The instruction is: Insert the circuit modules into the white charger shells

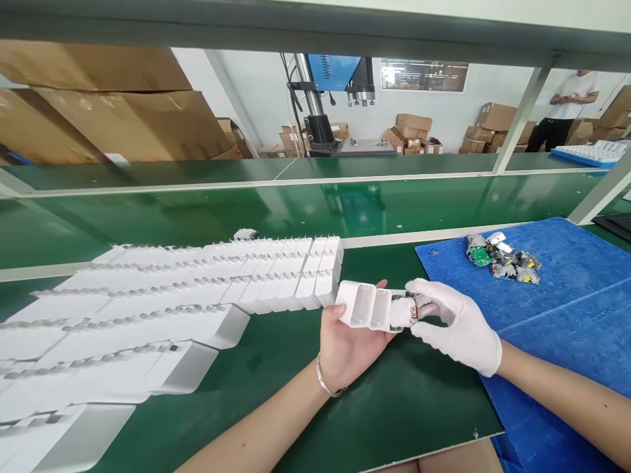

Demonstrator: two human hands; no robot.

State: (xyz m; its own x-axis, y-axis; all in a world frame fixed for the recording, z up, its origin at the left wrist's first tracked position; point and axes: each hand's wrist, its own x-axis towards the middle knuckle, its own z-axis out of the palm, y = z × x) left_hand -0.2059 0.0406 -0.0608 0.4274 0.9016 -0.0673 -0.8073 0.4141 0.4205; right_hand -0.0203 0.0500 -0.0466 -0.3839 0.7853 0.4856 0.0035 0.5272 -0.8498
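White, hollow plastic casings (363,306): bare left hand (351,351) is holding them; likely light, stiff, best gripped by outer walls. White-gloved right hand (458,323): is pinching a white-topped circuit module (403,312), likely fragile, at the end casing.

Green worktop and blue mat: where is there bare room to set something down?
Bare green worktop shows between the white cases and the left forearm, and between that forearm and the blue mat. The mat is bare right of the circuit boards. Crowded: the worktop's left side, under cases.
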